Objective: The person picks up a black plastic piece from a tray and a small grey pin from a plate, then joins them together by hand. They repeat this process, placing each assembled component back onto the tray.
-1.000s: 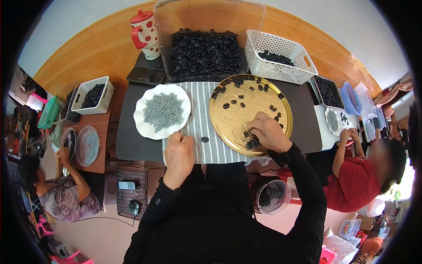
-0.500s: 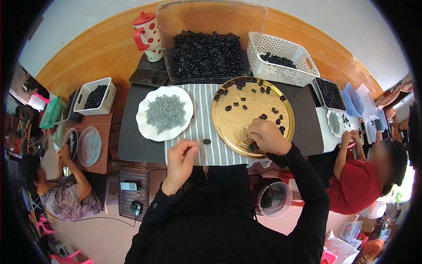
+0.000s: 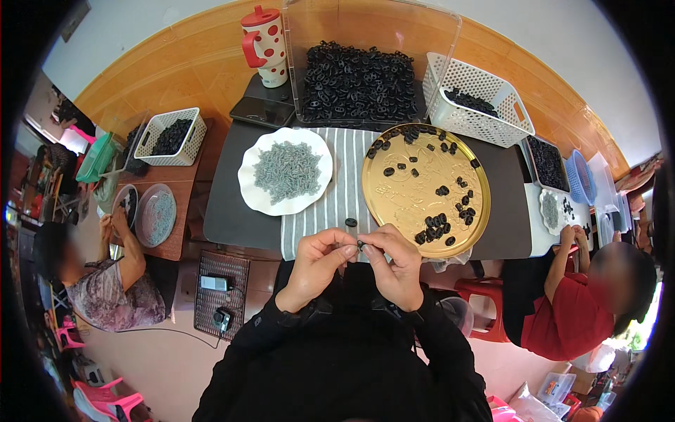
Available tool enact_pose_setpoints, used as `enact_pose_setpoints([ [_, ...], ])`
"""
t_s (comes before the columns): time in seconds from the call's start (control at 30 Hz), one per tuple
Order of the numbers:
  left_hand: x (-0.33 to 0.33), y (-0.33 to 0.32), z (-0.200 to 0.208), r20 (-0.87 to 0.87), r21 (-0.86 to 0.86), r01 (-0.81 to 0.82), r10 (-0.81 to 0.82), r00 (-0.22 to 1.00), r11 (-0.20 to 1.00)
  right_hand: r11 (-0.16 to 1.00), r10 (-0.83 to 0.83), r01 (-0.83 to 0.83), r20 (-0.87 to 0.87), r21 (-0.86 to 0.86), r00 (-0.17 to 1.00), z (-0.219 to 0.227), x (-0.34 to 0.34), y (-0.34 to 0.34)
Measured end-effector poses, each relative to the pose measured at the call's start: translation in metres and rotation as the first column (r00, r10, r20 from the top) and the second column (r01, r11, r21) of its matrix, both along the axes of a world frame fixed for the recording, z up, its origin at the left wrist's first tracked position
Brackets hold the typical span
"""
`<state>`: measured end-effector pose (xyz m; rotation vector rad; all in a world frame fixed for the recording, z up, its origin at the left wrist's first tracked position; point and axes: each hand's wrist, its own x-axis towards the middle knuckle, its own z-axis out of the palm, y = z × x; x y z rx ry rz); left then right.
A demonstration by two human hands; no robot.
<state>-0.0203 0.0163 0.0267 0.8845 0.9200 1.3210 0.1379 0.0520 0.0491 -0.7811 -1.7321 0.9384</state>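
Note:
Fingertip to fingertip, my hands meet over the near edge of the grey-and-white striped cloth [image 3: 339, 158]. My right hand [image 3: 395, 266] pinches a small black plastic piece [image 3: 361, 245]. My left hand [image 3: 322, 267] is closed in a pinch against it; whatever its fingertips hold is too small to make out. Just beyond the fingers, a single oval black piece [image 3: 351, 222] lies on the cloth. To the left stands a white scalloped plate [image 3: 247, 184] heaped with small grey screws [image 3: 287, 170]. On the right is a round gold tray [image 3: 411, 193] with scattered black pieces [image 3: 436, 228].
A clear bin [image 3: 295, 91] full of black pieces stands at the back, beside a white perforated basket [image 3: 513, 130]. A red-dotted tumbler [image 3: 271, 53] and a dark flat device [image 3: 261, 111] are back left. Co-workers sit at the left [image 3: 105, 285] and right [image 3: 566, 316].
My right hand has left the gold tray and come to the middle with a black piece. My left hand has shifted right to meet it. The whole view has turned slightly.

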Motion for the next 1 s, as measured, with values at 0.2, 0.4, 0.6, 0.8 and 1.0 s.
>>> enact_pose_setpoints([
  [0.2, 0.001, -0.002, -0.002, -0.013, 0.008, 0.008, -0.008, 1.000, 1.000, 0.996, -0.003, -0.001, 0.051, 0.086, 0.999, 0.002, 0.002, 0.000],
  [0.4, 0.004, -0.004, 0.001, -0.059, -0.004, 0.014, -0.014, 0.998, 1.000, 0.967, -0.019, -0.022, 0.156, 0.254, 0.988, 0.001, 0.006, 0.002],
  [0.6, 0.013, -0.004, 0.001, -0.274, 0.195, -0.032, 0.086, 0.958, 0.980, 0.977, -0.026, -0.002, 0.130, 0.213, 0.991, -0.004, 0.003, -0.005],
  [0.8, 0.020, 0.000, 0.009, -0.371, 0.317, -0.057, 0.179, 0.911, 0.947, 0.987, -0.138, 0.146, -0.111, 0.063, 0.984, -0.015, -0.005, -0.011],
  [1.0, 0.015, 0.001, 0.004, -0.146, 0.086, -0.013, 0.025, 0.989, 0.996, 0.984, -0.179, 0.180, -0.127, -0.005, 0.976, -0.017, -0.002, -0.012],
])
